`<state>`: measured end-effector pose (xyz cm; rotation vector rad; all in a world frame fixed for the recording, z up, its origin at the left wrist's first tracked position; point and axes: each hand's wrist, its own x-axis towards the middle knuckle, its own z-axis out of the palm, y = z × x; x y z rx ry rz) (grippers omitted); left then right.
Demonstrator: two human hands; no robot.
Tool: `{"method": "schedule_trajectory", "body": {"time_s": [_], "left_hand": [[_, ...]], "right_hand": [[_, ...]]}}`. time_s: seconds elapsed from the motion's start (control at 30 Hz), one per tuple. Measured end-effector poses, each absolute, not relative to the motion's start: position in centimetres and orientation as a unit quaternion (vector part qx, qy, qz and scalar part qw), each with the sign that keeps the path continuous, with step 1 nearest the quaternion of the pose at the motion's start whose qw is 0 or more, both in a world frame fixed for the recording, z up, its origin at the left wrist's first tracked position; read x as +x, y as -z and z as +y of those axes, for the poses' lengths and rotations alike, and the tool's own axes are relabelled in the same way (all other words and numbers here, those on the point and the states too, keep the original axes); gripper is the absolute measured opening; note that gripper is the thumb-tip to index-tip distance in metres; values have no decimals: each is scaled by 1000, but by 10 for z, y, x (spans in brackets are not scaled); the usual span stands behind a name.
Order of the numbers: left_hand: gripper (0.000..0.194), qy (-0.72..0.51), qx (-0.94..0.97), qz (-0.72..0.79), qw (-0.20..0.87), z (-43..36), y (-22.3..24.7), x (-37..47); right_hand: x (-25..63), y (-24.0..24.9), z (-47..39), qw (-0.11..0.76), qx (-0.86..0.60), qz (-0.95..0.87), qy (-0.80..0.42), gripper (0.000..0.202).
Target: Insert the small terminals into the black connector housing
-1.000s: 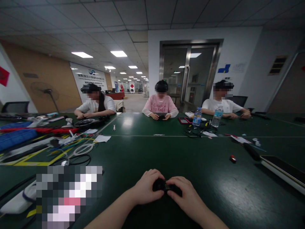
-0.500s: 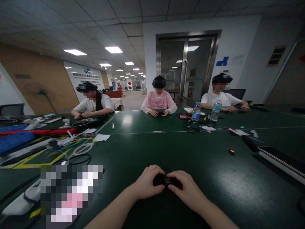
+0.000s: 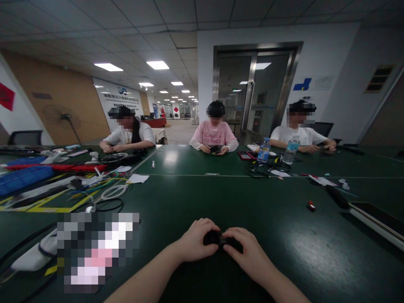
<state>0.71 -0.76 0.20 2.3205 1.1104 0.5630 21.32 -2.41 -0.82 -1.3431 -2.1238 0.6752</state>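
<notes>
Near the front middle of the dark green table (image 3: 202,198), my left hand (image 3: 198,240) curls its thumb and fingers round the left part of a small black object (image 3: 221,240). My right hand (image 3: 244,248) grips the right part of that same object between thumb and fingers. Only a narrow middle piece shows between the fingertips, and its details are too dark to make out. Both hands are close together, low over the tabletop.
Cables (image 3: 113,192), a white power strip (image 3: 34,252), blue trays (image 3: 25,179) and a blurred-out flat item lie left. A small red object (image 3: 311,205) and a long black-topped device (image 3: 375,219) are right. Bottles (image 3: 264,150) stand farther back. Three people sit opposite.
The whole view has shifted, with the room and far table items a little further right. Both my hands keep their hold on the black object, almost unchanged.
</notes>
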Motion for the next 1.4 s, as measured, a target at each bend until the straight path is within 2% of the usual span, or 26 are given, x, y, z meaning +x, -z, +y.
{"method": "schedule_trajectory", "body": {"time_s": [0.17, 0.4, 0.73, 1.1, 1.4], "left_hand": [[31, -204, 848, 413, 260, -8, -3, 7], [30, -198, 847, 412, 271, -9, -9, 7], [31, -194, 845, 417, 271, -8, -8, 8], [39, -185, 836, 422, 296, -9, -10, 6], [45, -183, 829, 425, 313, -8, -7, 4]], "right_hand": [[214, 9, -24, 254, -502, -786, -257, 20], [215, 11, -23, 280, -504, -768, -277, 21], [222, 5, -21, 372, -527, -692, -324, 25], [237, 17, -8, 476, -553, -627, -275, 21], [243, 22, -2, 560, -556, -517, -332, 34]]}}
